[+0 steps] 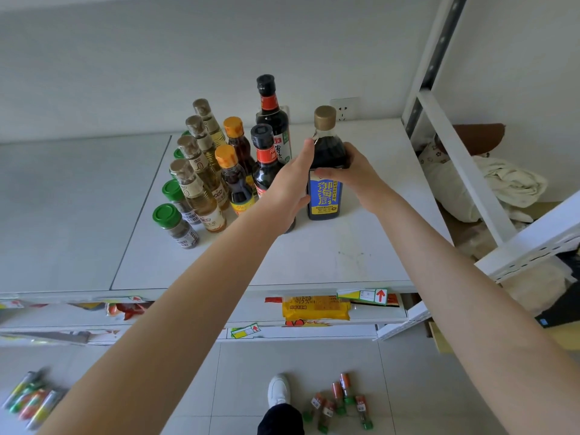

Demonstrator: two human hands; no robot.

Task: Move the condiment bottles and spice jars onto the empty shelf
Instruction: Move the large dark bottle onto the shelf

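Head camera: a person is holding a blue-label bottle (324,196) of dark sauce with both hands on the white shelf (345,246). The bottle is standing upright near the middle of the board, gold cap on, its base at the surface. The left hand (292,186) is cupping the bottle's nine o'clock side, thumb pointing up along the shoulder. The right hand (351,171) is wrapping round from three o'clock, its fingers curling across the front just above the label.

From nine to eleven o'clock of the bottle, the goods already on the shelf are standing in rows. Two black-capped bottles (273,120) are standing closest, and the nearer one is partly hidden behind the left hand. Two orange-capped bottles (230,174) are standing just beside them. A line of four pale oil bottles (201,183) is running back toward the wall. Green-lidded spice jars (175,226) are forming the outermost row at nine o'clock.

A wall socket (345,108) is showing at twelve o'clock, behind the gold cap. At six o'clock, below the shelf edge, a yellow packet (315,307) is lying on a lower level. Further down, several small jars (342,400) are lying on the tiled floor beside a white shoe (278,389). Coloured tubes (31,394) are lying on the floor at about eight o'clock, blurred.
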